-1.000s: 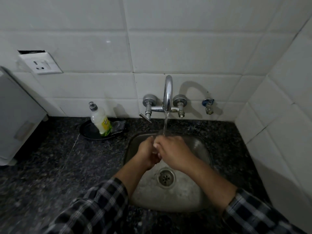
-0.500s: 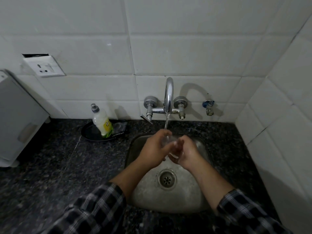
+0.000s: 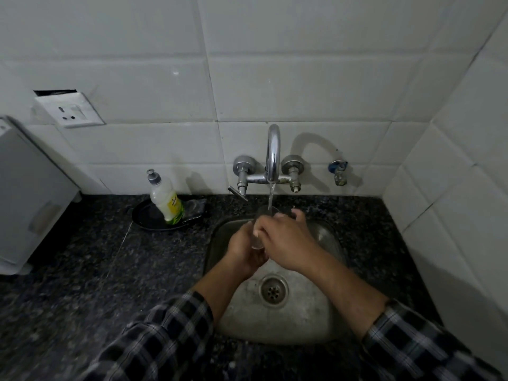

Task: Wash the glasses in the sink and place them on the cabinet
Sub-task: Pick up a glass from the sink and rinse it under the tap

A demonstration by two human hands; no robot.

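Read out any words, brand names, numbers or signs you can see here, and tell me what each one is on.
No text here can be read.
Soap bottle label: yellow-green with dark print, too blurred to read.
Wall socket: no writing shows.
White appliance at left: no writing shows.
Glass: no marking shows.

Both forearms reach forward and converge, bare from checked sleeves (image 3: 170,334) that end below the elbows. The left hand (image 3: 243,253) sits lower, palm turned inward, its fingers curled round the side of a clear glass (image 3: 258,242). The right hand (image 3: 287,242) lies across it from above, back of the hand up, fingers wrapped over the glass and touching the left hand.
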